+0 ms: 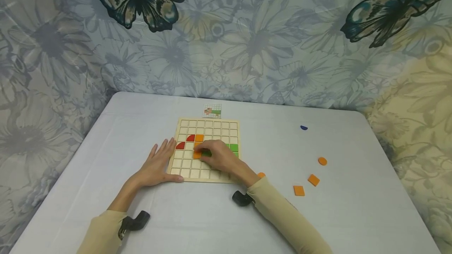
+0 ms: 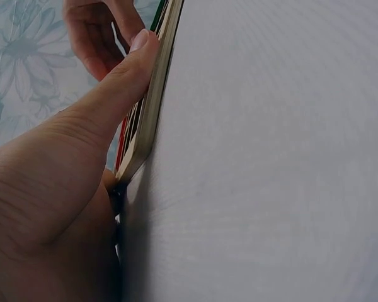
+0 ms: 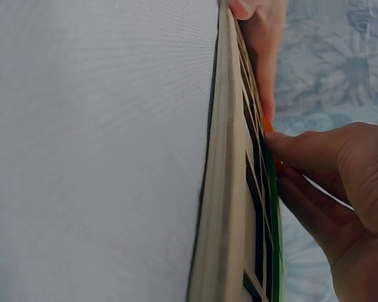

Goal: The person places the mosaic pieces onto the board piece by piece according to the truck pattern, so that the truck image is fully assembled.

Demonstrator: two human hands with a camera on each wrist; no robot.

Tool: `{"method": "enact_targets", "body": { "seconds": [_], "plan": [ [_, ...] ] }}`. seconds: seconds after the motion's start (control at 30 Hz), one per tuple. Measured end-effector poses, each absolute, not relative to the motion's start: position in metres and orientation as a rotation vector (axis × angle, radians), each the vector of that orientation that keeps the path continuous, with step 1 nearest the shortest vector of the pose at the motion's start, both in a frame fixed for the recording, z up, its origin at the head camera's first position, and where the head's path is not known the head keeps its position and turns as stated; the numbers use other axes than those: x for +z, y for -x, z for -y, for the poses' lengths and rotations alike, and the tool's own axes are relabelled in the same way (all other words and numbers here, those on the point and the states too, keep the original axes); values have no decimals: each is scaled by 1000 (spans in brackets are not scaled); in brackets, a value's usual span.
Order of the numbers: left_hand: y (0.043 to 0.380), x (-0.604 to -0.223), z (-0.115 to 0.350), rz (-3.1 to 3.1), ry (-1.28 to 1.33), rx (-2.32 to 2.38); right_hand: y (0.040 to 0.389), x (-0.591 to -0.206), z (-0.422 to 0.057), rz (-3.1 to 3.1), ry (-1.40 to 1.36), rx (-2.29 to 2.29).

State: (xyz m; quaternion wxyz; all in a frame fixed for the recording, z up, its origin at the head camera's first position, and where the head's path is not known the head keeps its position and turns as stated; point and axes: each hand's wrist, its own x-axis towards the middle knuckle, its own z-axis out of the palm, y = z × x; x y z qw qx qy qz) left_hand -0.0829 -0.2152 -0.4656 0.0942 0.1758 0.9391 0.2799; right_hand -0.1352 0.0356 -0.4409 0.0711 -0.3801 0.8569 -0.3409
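A wooden grid board (image 1: pixel 190 174) lies on the table with coloured tiles in its cells. My left hand (image 1: pixel 155 167) rests at the board's left side, fingers spread, with its thumb (image 2: pixel 123 78) along the near edge. Over the middle of the board, my right hand (image 1: pixel 224 158) pinches an orange square tile (image 1: pixel 197 155) between thumb and fingers, at the foot of an orange column. Red quarter-circle tiles (image 1: pixel 190 138) sit to the left of that column. Green tiles (image 1: pixel 234 147) lie to the right, partly hidden by the right hand.
A small pattern card (image 1: pixel 212 111) lies behind the board. On the right of the white table (image 1: pixel 353 222) are orange squares (image 1: pixel 299 190), an orange circle (image 1: pixel 322 161) and a blue half-circle (image 1: pixel 304 127). Another orange piece (image 1: pixel 261 175) shows beside the right wrist.
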Motion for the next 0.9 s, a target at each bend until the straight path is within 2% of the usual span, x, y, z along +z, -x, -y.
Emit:
{"method": "enact_targets", "body": {
  "seconds": [0.5,0.9],
  "plan": [
    [83,-466,215,-2788,-538,831,133,-436,-39,-2596,1149,-1004],
    [82,-465,214,-2789,-524,872,119,-415,-72,-2664,1229,-932]
  ]
}}
